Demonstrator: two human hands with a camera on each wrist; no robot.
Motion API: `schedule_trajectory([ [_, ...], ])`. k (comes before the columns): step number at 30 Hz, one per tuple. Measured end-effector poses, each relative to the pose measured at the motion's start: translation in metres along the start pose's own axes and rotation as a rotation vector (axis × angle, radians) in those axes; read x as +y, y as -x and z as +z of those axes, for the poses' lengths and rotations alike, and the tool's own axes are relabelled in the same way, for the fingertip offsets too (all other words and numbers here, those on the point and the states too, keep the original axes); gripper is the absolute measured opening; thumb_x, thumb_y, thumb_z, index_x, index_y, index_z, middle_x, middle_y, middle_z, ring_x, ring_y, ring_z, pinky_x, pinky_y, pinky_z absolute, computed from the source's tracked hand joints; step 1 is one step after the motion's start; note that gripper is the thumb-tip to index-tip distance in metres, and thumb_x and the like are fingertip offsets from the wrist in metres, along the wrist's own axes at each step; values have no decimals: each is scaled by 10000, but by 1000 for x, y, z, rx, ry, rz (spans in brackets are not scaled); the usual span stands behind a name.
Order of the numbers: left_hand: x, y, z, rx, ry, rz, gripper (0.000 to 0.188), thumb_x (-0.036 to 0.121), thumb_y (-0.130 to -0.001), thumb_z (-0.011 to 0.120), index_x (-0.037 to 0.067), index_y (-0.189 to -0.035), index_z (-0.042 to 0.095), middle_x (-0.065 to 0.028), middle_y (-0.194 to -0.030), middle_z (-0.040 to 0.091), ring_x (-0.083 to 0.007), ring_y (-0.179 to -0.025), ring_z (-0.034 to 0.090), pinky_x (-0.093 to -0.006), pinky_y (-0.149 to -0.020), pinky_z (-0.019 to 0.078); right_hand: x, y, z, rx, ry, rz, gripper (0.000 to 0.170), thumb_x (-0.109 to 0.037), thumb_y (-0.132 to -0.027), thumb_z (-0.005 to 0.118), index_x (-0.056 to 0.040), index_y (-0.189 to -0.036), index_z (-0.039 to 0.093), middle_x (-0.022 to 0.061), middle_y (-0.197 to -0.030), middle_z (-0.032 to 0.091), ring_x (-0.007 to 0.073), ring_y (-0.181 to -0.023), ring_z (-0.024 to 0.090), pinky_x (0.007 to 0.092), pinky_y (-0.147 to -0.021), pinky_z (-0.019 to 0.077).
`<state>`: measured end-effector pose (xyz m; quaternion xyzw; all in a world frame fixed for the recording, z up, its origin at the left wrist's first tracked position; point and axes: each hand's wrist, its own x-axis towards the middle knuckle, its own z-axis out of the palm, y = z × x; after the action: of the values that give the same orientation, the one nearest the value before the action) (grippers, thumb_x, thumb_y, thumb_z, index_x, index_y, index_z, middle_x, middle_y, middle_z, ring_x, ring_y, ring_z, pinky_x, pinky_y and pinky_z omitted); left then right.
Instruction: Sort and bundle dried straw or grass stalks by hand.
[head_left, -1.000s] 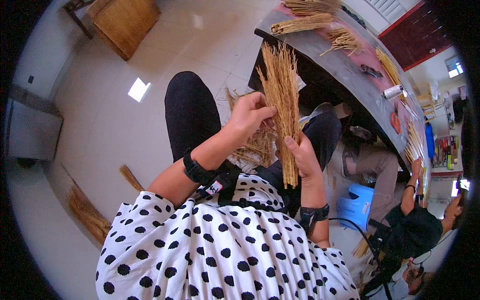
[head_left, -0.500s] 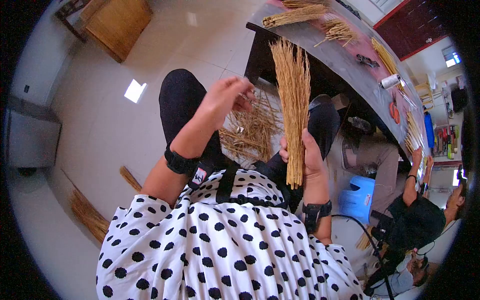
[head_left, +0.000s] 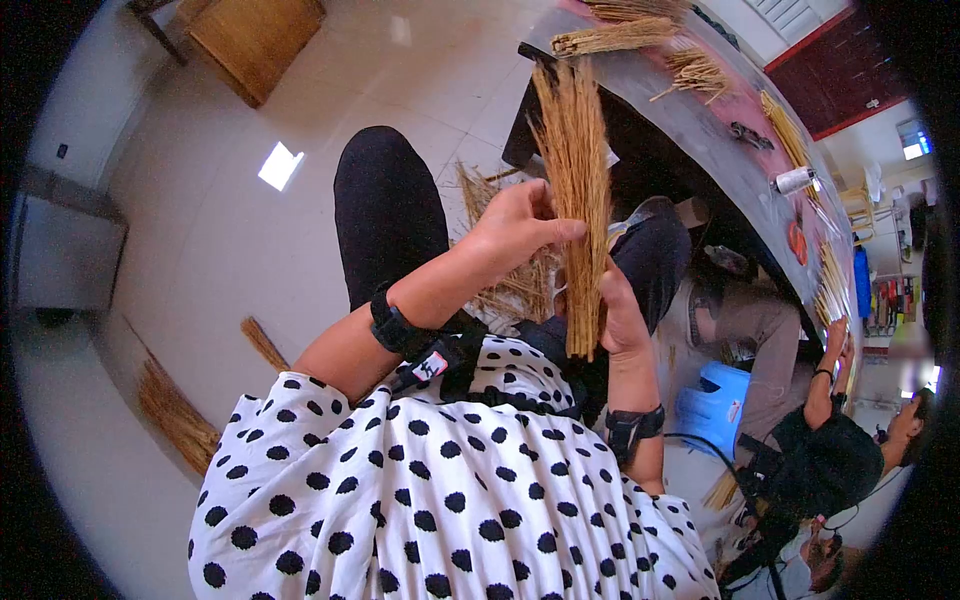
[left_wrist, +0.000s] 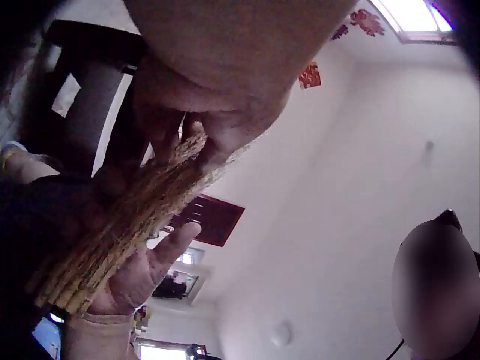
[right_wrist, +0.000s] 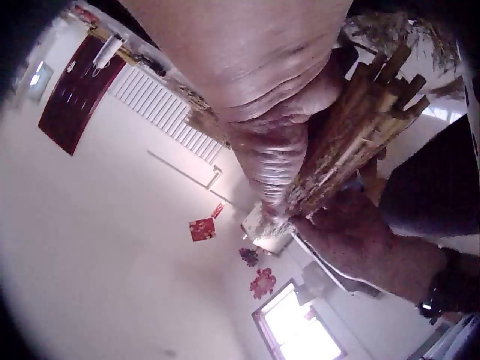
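A bundle of dry straw stalks [head_left: 580, 150] stands nearly upright in front of the body, feathery tops away and cut ends toward the shirt. Around its lower part the right hand [head_left: 622, 315] grips, thumb on the near side. The left hand [head_left: 515, 232] pinches the bundle at mid-height, thumb across the front and other fingers partly hidden. In the left wrist view the left hand's fingers [left_wrist: 217, 135] hold the stalks [left_wrist: 127, 232]. The right wrist view shows thick stalk ends [right_wrist: 382, 97] beside the right hand [right_wrist: 277, 127].
Loose straw [head_left: 510, 290] lies on the floor between the knees. At the right a long table [head_left: 690, 140] bears straw bundles, a white spool [head_left: 793, 181] and an orange-red item [head_left: 797, 243]. A blue stool [head_left: 712, 405] and another person [head_left: 835, 450] are at right.
Half a second ago the left hand was off the bundle, to its left; now it is back on the stalks. The right hand has kept its grip, and the bundle has shifted slightly.
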<state>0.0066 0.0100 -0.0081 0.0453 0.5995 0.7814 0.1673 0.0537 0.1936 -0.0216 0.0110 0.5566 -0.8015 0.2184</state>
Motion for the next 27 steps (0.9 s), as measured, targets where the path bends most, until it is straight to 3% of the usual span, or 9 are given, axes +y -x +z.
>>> schedule_trajectory([
  [2, 0, 0, -1, 84, -57, 32, 288, 189, -825, 696, 14, -1035, 605, -2, -880, 627, -56, -702, 548, -202, -584, 426, -2, 3, 1, -4, 38, 10, 588, -425, -826, 656, -53, -1229, 446, 78, -902, 610, 176, -672, 605, 290, -556, 512],
  [5, 3, 2, -4, 73, -86, -17, 260, 189, -840, 677, 14, -1020, 612, -5, -875, 626, -56, -673, 543, -199, -561, 419, 0, 3, -3, -30, 131, 44, 550, -435, -845, 630, -57, -1205, 453, 77, -887, 606, 176, -661, 605, 287, -559, 507],
  [17, -3, -1, -16, 43, 120, -27, 288, 229, -965, 480, -17, -1030, 615, -35, -877, 646, -110, -782, 595, -270, -733, 478, -5, 9, -7, -51, -39, 138, 404, -363, -921, 541, -39, -1153, 478, 54, -795, 590, 140, -585, 576, 261, -512, 485],
  [20, 24, 10, -24, 127, -45, 225, 373, 313, -968, 457, -18, -950, 629, -79, -832, 653, -166, -745, 605, -280, -722, 476, -11, 13, -9, 0, -116, 149, 386, -367, -922, 533, -44, -1130, 489, 65, -773, 593, 153, -574, 581, 266, -501, 486],
  [22, 46, 22, -32, 48, 13, 474, 434, 397, -954, 455, 4, -904, 634, -76, -763, 630, -187, -720, 600, -357, -774, 484, -15, 13, -14, -23, -174, 107, 405, -388, -923, 521, -43, -1134, 488, 70, -786, 596, 166, -588, 581, 275, -515, 490],
  [24, 83, 50, -39, -283, 170, 596, 522, 497, -938, 421, 27, -795, 597, -57, -682, 579, -186, -673, 574, -466, -833, 467, -13, 13, -22, 8, -218, 98, 428, -407, -929, 497, -38, -1146, 483, 84, -809, 590, 176, -608, 578, 291, -529, 494],
  [25, 93, 62, -31, -426, 305, 802, 529, 548, -921, 409, 83, -700, 529, -41, -598, 503, -178, -564, 520, -542, -878, 435, -14, 12, -25, -44, -288, 90, 440, -415, -930, 492, -37, -1156, 481, 90, -823, 583, 177, -619, 574, 297, -539, 495],
  [26, 117, 81, -20, -508, 309, 850, 499, 547, -905, 443, 119, -668, 541, -41, -582, 508, -200, -499, 506, -546, -893, 433, -15, 10, -27, -98, -353, 82, 452, -422, -931, 486, -36, -1166, 478, 96, -836, 577, 178, -630, 570, 303, -549, 496],
  [27, 147, 83, -28, -953, 279, 852, 427, 468, -938, 454, 101, -758, 576, -26, -603, 586, -150, -452, 533, -546, -917, 432, -16, 9, -27, -120, -415, 95, 466, -431, -931, 484, -37, -1179, 473, 102, -845, 563, 180, -642, 565, 309, -563, 491],
])
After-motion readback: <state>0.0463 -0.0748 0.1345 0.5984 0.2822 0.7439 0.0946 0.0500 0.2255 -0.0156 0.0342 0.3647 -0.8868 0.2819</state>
